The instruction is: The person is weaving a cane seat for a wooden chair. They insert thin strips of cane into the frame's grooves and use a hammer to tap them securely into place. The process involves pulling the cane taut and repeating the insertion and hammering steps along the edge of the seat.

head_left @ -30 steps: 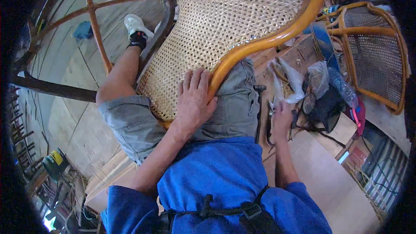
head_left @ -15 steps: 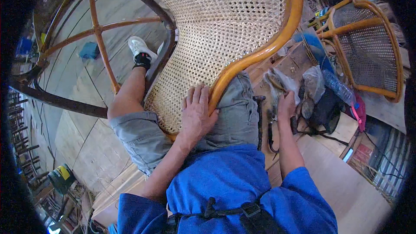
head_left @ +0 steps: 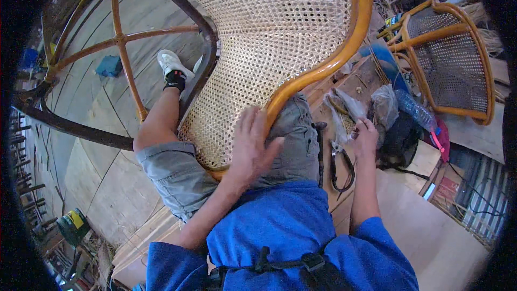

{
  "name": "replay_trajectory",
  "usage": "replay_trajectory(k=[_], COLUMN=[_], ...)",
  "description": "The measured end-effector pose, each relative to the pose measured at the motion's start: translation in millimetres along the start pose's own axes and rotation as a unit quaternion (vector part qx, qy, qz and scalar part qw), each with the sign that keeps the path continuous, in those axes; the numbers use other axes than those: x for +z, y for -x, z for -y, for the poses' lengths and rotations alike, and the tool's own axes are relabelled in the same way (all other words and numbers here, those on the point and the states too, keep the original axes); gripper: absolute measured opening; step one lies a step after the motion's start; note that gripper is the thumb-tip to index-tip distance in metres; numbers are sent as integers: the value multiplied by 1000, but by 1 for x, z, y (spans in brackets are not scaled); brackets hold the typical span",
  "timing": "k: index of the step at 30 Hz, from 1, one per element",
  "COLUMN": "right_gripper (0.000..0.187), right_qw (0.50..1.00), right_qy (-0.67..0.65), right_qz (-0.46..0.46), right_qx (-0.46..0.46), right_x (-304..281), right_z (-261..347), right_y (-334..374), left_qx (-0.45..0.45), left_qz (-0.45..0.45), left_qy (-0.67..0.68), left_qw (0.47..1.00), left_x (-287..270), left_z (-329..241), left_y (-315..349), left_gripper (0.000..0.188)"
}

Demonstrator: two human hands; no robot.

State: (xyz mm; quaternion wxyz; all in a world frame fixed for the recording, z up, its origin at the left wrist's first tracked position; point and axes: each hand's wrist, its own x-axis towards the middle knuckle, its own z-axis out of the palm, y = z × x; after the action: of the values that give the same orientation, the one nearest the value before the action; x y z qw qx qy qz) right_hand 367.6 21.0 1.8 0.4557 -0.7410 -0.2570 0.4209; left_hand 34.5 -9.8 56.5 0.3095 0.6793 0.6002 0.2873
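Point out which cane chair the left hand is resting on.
The big chair across the lap: the left hand lies on its webbing. The smaller chair stands apart, far right.

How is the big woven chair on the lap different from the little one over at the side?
The big chair leans across the person's lap under the left hand; the small chair stands apart, untouched. The big chair's weave looks pale, the small chair's darker. Both have orange-brown curved frames.

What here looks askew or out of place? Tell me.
The big cane chair lies tipped across the person's lap, left hand flat on its weave. A second cane chair sits tilted among clutter. The right hand reaches into that clutter.
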Motion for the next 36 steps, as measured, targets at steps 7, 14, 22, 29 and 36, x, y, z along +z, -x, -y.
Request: replay_trajectory(k=[7, 14, 22, 29, 36], right_gripper=[13, 14, 20, 26, 38], right_qw=[981, 974, 937, 954, 778], right_qy=[70, 80, 239, 233, 524], right_qz=[167, 203, 212, 102, 80], right_qx=[-67, -58, -144, -160, -336], right_x=[85, 104, 97, 51, -61], right_z=[69, 75, 68, 33, -83], right_y=[114, 133, 122, 89, 51], left_qx=[-213, -257, -174, -219, -229], left_qz=[220, 190, 206, 218, 236], left_qy=[714, 794, 537, 574, 515], left_qw=[630, 517, 799, 759, 792], left_x=[85, 56, 29, 38, 35], left_z=[-9, -7, -12, -9, -6], left_y=[-35, -19, -10, -7, -9], left_gripper=[48, 43, 21, 16, 12])
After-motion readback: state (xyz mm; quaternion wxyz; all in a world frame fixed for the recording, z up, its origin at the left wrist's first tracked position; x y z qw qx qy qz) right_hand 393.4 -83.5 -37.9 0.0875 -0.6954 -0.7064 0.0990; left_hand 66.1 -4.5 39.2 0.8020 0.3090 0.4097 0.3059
